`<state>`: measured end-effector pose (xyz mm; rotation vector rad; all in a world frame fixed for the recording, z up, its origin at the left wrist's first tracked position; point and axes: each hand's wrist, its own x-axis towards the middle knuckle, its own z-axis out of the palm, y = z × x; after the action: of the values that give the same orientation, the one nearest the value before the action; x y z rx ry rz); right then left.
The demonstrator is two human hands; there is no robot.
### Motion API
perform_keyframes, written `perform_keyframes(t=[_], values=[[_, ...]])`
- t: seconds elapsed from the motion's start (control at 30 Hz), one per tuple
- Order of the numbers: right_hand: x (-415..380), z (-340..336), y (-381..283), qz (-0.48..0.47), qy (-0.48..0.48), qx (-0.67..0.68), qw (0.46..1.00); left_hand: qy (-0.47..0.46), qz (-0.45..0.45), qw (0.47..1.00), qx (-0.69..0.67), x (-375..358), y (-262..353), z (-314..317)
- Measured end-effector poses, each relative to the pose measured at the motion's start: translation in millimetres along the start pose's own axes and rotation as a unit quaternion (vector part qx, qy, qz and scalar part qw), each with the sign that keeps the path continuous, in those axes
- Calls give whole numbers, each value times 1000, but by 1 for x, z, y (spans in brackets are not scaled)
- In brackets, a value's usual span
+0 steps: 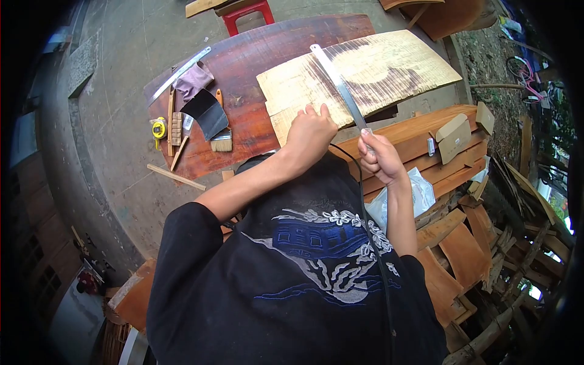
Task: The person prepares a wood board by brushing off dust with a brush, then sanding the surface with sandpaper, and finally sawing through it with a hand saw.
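Note:
A pale wooden board with dark streaky stains and rough edges lies across the dark varnished wooden tabletop. My left hand rests on the board's near side, its fingers slightly bent and a little apart, with nothing visible in them. A steel ruler with a hole at its far end lies slantwise over the board. Its near end is gripped in my closed right hand, just off the board's near edge.
Left on the tabletop are another steel ruler, a purple cloth, black sandpaper, a brush and a yellow tape measure. Reddish planks bearing cardboard stand right. A black cable hangs before me.

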<state>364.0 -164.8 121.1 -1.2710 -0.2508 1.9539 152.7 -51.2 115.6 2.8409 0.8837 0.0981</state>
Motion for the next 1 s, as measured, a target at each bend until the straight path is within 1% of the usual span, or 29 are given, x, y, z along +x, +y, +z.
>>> perform_keyframes(t=[0.03,0.13,0.33,0.43,0.53,0.63,0.73,0.83,0.87,0.93,0.97,1.0], values=[[2,-3,2,4,-16,18,1000,1,2,1000,-2,0,-1,-1],[7,-2,5,-13,-18,14,1000,-4,-13,1000,-15,0,-2,1],[-1,19,1,-59,96,-143,983,-1,-17,1000,-16,0,-4,1],[-3,29,3,-81,128,-174,973,23,-35,999,-23,-1,0,0],[-9,27,12,-97,154,-183,966,9,-21,999,-27,0,-5,-1],[-9,26,21,-116,147,-190,964,7,-20,999,-30,1,-6,-2],[-12,31,17,-98,170,-210,958,6,-45,998,-35,1,-2,-7],[-5,37,14,-106,222,-304,920,17,-9,1000,-8,0,-4,-2],[2,41,12,-144,242,-360,889,6,-4,1000,-7,1,-4,1],[15,52,3,-215,277,-468,811,-14,6,1000,-8,2,0,4],[10,61,4,-203,298,-483,798,-15,-2,1000,-15,0,1,2],[1,62,9,-196,295,-492,795,-11,-9,1000,-18,1,-1,-1]])
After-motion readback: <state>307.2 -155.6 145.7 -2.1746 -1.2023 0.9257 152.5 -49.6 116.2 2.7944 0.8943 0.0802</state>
